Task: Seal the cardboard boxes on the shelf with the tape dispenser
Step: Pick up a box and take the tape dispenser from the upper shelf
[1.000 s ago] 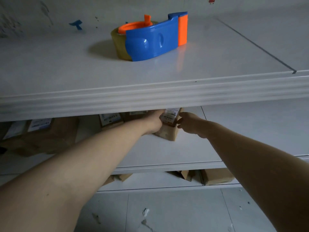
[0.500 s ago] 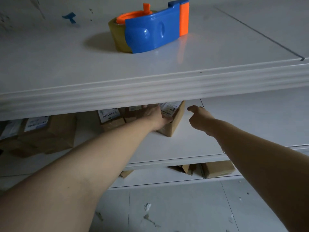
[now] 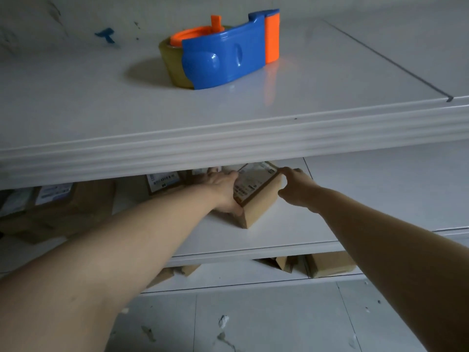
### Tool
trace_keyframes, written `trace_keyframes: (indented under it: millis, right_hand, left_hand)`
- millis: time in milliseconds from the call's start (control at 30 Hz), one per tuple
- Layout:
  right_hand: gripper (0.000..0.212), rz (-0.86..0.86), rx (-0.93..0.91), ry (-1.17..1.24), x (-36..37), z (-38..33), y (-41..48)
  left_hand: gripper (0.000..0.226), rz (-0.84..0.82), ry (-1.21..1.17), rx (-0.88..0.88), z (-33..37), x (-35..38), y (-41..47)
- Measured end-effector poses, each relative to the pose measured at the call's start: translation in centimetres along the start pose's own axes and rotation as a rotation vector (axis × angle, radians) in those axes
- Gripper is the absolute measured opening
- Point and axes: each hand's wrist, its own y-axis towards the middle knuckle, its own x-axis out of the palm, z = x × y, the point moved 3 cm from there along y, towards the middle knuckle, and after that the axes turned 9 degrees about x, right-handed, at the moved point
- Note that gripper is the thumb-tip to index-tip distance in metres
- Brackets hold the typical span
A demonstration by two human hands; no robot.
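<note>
Right hand has closed in on the box and now pinches its right edge; the left hand grips its left side. It sits at frame centre on the middle shelf, one corner toward the viewer. The tape dispenser lies above, at upper centre. The label is too blurred to read.

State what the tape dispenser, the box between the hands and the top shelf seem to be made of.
Tape dispenser: glossy moulded plastic, blue and orange, with sharp highlights.
Box: matte brown cardboard, a printed paper label on top.
Top shelf: smooth, semi-gloss white surface that mirrors the dispenser; painted metal or laminate, can't tell which.
</note>
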Motion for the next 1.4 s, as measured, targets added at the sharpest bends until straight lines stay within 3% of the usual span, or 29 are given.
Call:
trace_keyframes:
  millis: [100, 300, 500, 700, 900, 1033, 1133, 1200, 1333, 1400]
  right_hand:
    - [0.067, -0.032, -0.076, -0.016, 0.9, -1.5, 0.1]
    - [0.079, -0.263, -0.131, -0.073, 4.3, -4.1, -1.3]
    - [0.072, -0.351, -0.159, 0.043, 8.0, -8.0, -2.7]
    - [0.074, -0.300, -0.113, 0.133, 7.0, -6.3, -3.9]
    - [0.058, -0.111, 0.016, 0.294, 4.0, -1.1, -4.8]
    - [0.041, -0.014, 0.099, 0.371, 3.1, 1.2, -5.2]
    - [0.035, -0.043, 0.097, 0.458, 3.0, 1.4, -5.3]
    - [0.030, -0.098, 0.074, 0.601, 2.6, 1.1, -5.3]
    - [0.028, -0.112, 0.001, 0.781, 1.1, 0.3, -5.5]
    - [0.047, -0.083, -0.011, 0.811, 1.2, -0.1, -5.5]
  left_hand:
    - [0.105, -0.027, 0.037, 0.033, -1.2, 0.2, -1.3]
    - [0.104, -0.077, 0.049, 0.001, -5.2, 1.1, -4.8]
    - [0.102, -0.105, -0.020, -0.090, -10.0, 2.6, -8.5]
    - [0.107, 0.007, -0.355, -0.026, -9.3, 4.9, -8.8]
    - [0.073, 0.143, -0.711, 0.037, -5.9, 5.2, -7.3]
    - [0.055, 0.175, -1.017, -0.045, -3.8, 4.5, -6.4]
    - [0.033, 0.139, -1.204, -0.153, -2.8, 3.9, -6.7]
    - [0.017, 0.124, -1.239, -0.208, -2.9, 3.8, -6.8]
    - [0.040, 0.129, -1.139, -0.272, -2.8, 4.6, -7.1]
    - [0.052, 0.098, -1.012, -0.295, -2.7, 5.6, -7.4]
